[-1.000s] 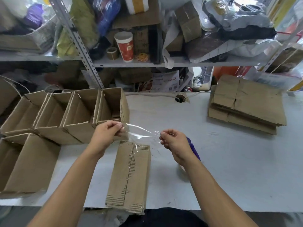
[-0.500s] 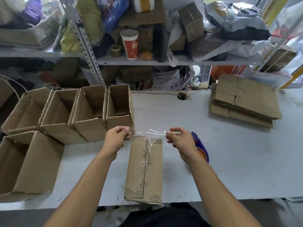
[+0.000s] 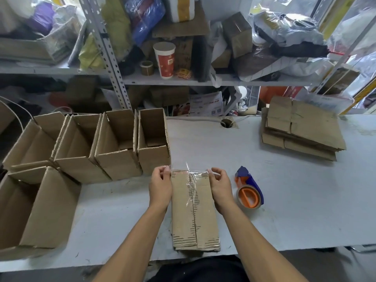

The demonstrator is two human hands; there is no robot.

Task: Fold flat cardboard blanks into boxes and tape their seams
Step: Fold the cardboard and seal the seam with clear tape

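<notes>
Cluttered shelves are looming beyond the worktop [image 3: 284, 200] while my left hand [image 3: 160, 186] and right hand [image 3: 220, 185] are pinching limp, clingy tape [image 3: 190, 173] by its ends across the near, stiff box's [image 3: 194, 210] far edge.

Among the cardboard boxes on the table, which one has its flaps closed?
The box between the two hands: its flaps lie closed with clear tape over them, while the boxes on the left stand open.
</notes>
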